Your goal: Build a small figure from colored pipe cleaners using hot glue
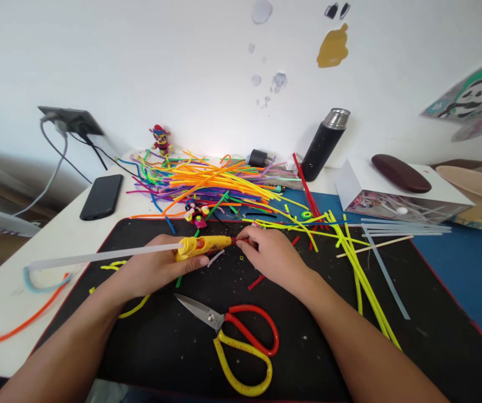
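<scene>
My left hand [161, 263] is wrapped round a yellow hot glue gun [205, 245], with a long whitish glue stick [107, 256] running out of its back end to the left. The gun's nozzle points right, toward my right hand [266, 252]. The fingertips of my right hand are pinched together at the nozzle, on a small dark red piece mostly hidden by them; its exact kind cannot be made out. Scissors [211, 318] with one red and one yellow handle lie partly spread on the black mat [308, 358], in front of both hands.
Behind the hands lies a heap of coloured pipe cleaners [220, 179] with a small figure [197, 214] at its edge. Yellow pipe cleaners [367, 274] and pale glue sticks [404, 228] lie right. A phone [102, 196], a black flask [325, 145] and a white box [409, 196] stand around.
</scene>
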The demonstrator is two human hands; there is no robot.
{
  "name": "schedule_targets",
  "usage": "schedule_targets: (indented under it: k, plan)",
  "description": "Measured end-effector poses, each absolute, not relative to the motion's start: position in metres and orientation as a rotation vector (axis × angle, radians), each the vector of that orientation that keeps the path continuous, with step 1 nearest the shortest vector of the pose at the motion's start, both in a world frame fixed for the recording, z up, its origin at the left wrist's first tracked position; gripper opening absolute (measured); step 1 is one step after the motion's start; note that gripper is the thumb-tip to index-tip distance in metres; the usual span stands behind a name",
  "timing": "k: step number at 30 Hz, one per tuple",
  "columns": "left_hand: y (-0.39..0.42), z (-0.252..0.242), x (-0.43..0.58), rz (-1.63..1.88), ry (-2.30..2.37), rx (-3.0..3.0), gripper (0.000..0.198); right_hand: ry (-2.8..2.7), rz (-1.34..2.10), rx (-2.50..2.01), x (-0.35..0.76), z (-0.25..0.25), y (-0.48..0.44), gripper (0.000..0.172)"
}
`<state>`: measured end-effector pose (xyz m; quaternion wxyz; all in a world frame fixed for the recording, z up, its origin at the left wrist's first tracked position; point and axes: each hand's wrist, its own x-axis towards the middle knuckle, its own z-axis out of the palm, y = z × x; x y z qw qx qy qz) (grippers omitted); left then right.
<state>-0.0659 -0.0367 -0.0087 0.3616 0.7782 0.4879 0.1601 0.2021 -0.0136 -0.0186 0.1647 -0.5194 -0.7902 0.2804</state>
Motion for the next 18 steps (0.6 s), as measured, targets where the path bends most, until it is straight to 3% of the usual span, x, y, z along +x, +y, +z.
schedule_targets:
  k: [18]
  plan:
    - [-0.0344,-0.0097,-0.0725,0.41,1.308,1.994,0.043,-2.125,0.935,-1.393,0.2077,-0.0249,-0.0077,0.017]
